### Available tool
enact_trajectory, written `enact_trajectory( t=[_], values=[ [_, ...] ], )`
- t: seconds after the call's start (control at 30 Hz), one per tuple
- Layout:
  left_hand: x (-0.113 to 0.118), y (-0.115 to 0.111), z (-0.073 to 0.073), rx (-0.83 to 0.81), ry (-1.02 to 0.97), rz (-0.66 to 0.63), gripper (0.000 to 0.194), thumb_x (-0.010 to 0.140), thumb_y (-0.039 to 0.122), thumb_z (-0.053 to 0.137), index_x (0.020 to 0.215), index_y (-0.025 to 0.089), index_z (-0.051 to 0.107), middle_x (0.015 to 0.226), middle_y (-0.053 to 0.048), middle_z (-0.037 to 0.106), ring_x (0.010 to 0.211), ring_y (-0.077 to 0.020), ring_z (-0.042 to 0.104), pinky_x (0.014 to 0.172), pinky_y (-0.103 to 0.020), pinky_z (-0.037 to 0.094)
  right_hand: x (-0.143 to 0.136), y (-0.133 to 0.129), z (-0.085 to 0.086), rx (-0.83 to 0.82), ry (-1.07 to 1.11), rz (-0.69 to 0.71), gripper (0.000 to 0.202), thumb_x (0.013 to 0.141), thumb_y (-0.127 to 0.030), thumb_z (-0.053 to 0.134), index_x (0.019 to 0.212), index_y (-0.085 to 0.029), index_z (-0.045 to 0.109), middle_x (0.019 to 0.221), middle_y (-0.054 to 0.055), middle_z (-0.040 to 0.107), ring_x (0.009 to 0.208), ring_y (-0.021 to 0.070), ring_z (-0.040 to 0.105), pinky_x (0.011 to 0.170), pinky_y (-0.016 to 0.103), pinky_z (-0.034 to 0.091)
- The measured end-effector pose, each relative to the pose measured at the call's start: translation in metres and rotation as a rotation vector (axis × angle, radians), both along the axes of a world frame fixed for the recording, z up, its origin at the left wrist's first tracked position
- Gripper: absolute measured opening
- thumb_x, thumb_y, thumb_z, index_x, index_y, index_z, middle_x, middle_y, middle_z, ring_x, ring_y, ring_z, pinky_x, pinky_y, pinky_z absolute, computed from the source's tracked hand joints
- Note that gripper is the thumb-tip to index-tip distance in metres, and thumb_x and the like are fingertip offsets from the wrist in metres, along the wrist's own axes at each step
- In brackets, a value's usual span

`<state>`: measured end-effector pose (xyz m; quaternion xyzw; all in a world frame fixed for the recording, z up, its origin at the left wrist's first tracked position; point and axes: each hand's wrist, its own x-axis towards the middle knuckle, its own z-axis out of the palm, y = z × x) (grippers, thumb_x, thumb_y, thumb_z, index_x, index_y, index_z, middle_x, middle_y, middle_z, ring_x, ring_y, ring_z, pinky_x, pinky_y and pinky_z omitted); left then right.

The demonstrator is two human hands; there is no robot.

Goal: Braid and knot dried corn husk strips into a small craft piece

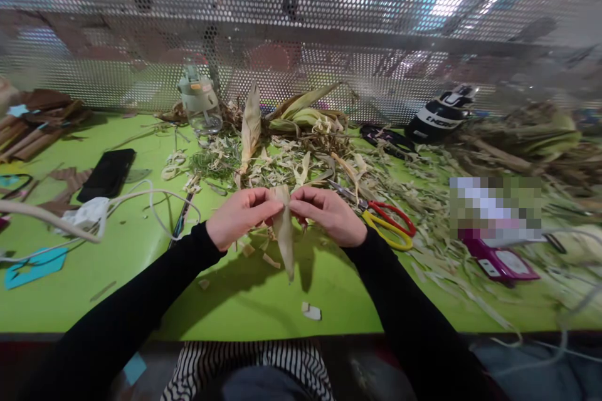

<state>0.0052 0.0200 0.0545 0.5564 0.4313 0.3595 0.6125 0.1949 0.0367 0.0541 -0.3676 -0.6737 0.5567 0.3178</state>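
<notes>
Between my two hands hangs a pale dried corn husk (284, 238), its narrow tip pointing down toward the green table (254, 307). My left hand (245, 214) pinches its upper left edge between thumb and fingers. On the other edge, my right hand (328, 212) pinches the husk the same way. A pair of scissors (389, 225) with red and yellow handles lies just right of my right hand, its blades partly among scraps. Beyond my hands stands a wrapped, cone-shaped husk bundle (251, 125). Shredded husk pieces (282, 163) spread around it.
A clear bottle (201, 100) and a black bottle (442, 114) stand by the perforated metal screen (301, 25). On the left are a phone (107, 174), a white plug with cables (87, 216) and blue paper (36, 268). A magenta device (501, 260) lies right, near more husks (531, 138).
</notes>
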Motion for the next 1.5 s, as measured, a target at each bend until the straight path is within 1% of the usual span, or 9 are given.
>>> enact_trajectory(
  t=[0.2,0.4,0.53,0.67,0.77,0.9,1.1,1.33,1.5],
  values=[
    [0.0,0.002,0.0,0.022,0.092,0.021,0.02,0.074,0.033,0.061,0.068,0.015,0.052,0.063,0.004,0.049,0.056,-0.0071,0.044,0.056,-0.021,0.036,-0.003,-0.001,0.003,0.043,-0.089,-0.014,0.015,0.078,-0.031,0.062,0.077,-0.016,0.057,0.064,-0.004,0.051,0.052,0.0072,0.045,0.05,0.021,0.037],
    [0.001,0.0,-0.006,0.162,0.231,0.002,0.023,0.075,0.037,0.06,0.071,0.016,0.052,0.065,0.004,0.048,0.057,-0.0083,0.042,0.056,-0.022,0.034,-0.006,-0.001,0.0,0.198,-0.2,-0.053,0.011,0.077,-0.025,0.058,0.069,-0.017,0.055,0.055,-0.005,0.047,0.048,0.0069,0.042,0.047,0.021,0.034],
    [0.003,0.0,-0.011,0.315,0.362,0.08,0.022,0.074,0.037,0.061,0.076,0.016,0.055,0.065,0.003,0.052,0.057,-0.0095,0.043,0.054,-0.022,0.034,-0.007,-0.001,-0.003,0.239,-0.223,-0.098,0.012,0.078,-0.026,0.056,0.07,-0.016,0.056,0.058,-0.004,0.05,0.05,0.007,0.044,0.048,0.02,0.036],
    [0.004,0.001,-0.015,0.35,0.406,0.122,0.018,0.076,0.034,0.057,0.075,0.016,0.055,0.064,0.003,0.052,0.056,-0.0094,0.043,0.054,-0.022,0.034,-0.009,-0.002,-0.006,0.371,-0.284,-0.159,0.011,0.078,-0.023,0.056,0.068,-0.016,0.056,0.06,-0.003,0.052,0.052,0.0072,0.044,0.048,0.02,0.036],
    [0.006,0.0,-0.013,0.377,0.455,0.129,0.019,0.077,0.034,0.056,0.074,0.016,0.054,0.064,0.003,0.052,0.056,-0.0097,0.043,0.053,-0.022,0.033,-0.011,-0.004,-0.007,0.478,-0.35,-0.201,0.01,0.077,-0.019,0.055,0.067,-0.017,0.055,0.063,-0.002,0.053,0.054,0.0083,0.046,0.05,0.02,0.038],
    [0.008,-0.003,-0.009,0.489,0.581,0.186,0.018,0.078,0.031,0.054,0.069,0.016,0.051,0.059,0.004,0.048,0.054,-0.0096,0.041,0.053,-0.023,0.029,-0.015,-0.008,-0.009,0.562,-0.432,-0.267,0.009,0.077,-0.018,0.054,0.068,-0.018,0.052,0.063,-0.002,0.052,0.054,0.0089,0.045,0.052,0.021,0.037],
    [0.01,-0.002,-0.012,0.466,0.522,0.216,0.014,0.078,0.029,0.053,0.072,0.017,0.052,0.058,0.005,0.048,0.053,-0.009,0.04,0.052,-0.022,0.031,-0.021,-0.012,-0.012,0.661,-0.465,-0.379,0.009,0.078,-0.017,0.053,0.07,-0.018,0.052,0.063,-0.001,0.052,0.055,0.0099,0.046,0.054,0.022,0.037],
    [0.011,-0.001,-0.016,0.457,0.445,0.215,0.014,0.078,0.029,0.054,0.071,0.017,0.051,0.059,0.005,0.045,0.053,-0.0088,0.039,0.052,-0.022,0.031,-0.022,-0.013,-0.013,0.647,-0.445,-0.41,0.008,0.079,-0.018,0.054,0.07,-0.018,0.053,0.062,-0.001,0.052,0.055,0.0099,0.046,0.053,0.022,0.037],
    [0.011,-0.001,-0.019,0.435,0.366,0.22,0.015,0.079,0.031,0.054,0.075,0.016,0.054,0.059,0.005,0.044,0.054,-0.009,0.038,0.052,-0.022,0.031,-0.021,-0.014,-0.011,0.608,-0.42,-0.407,0.009,0.08,-0.021,0.054,0.071,-0.018,0.054,0.062,-0.001,0.052,0.054,0.0096,0.045,0.052,0.022,0.036]
  ],
)
